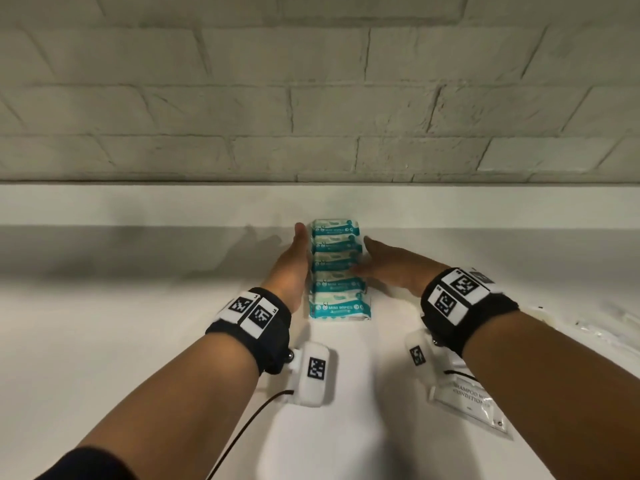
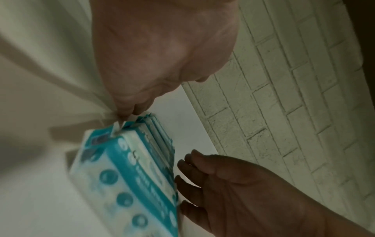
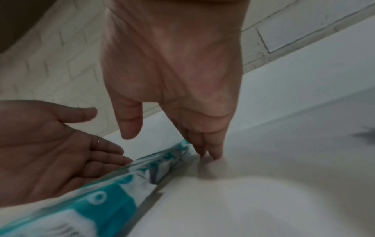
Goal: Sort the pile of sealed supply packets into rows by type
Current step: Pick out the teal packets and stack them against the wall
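Observation:
Several teal-and-white mini wipes packets (image 1: pixel 337 270) lie overlapped in one straight row running away from me on the white table (image 1: pixel 138 323). My left hand (image 1: pixel 294 261) lies flat along the row's left side with straight fingers. My right hand (image 1: pixel 384 263) lies flat along its right side, fingertips on the table by the packet edges. The left wrist view shows the wipes packets (image 2: pixel 129 173) with my left hand (image 2: pixel 154 64) above and my right hand (image 2: pixel 233 184) beyond. In the right wrist view my right hand (image 3: pixel 182 89) touches down beside the wipes packets (image 3: pixel 113 189), facing my left hand (image 3: pixel 61 144).
A clear shampoo and conditioner sachet (image 1: pixel 471 403) lies under my right forearm. More clear packets (image 1: pixel 595 327) lie at the right edge of the table. A white brick wall (image 1: pixel 311 98) stands behind the table's raised back ledge (image 1: pixel 173 206). A black cable (image 1: pixel 242 431) trails from my left wrist.

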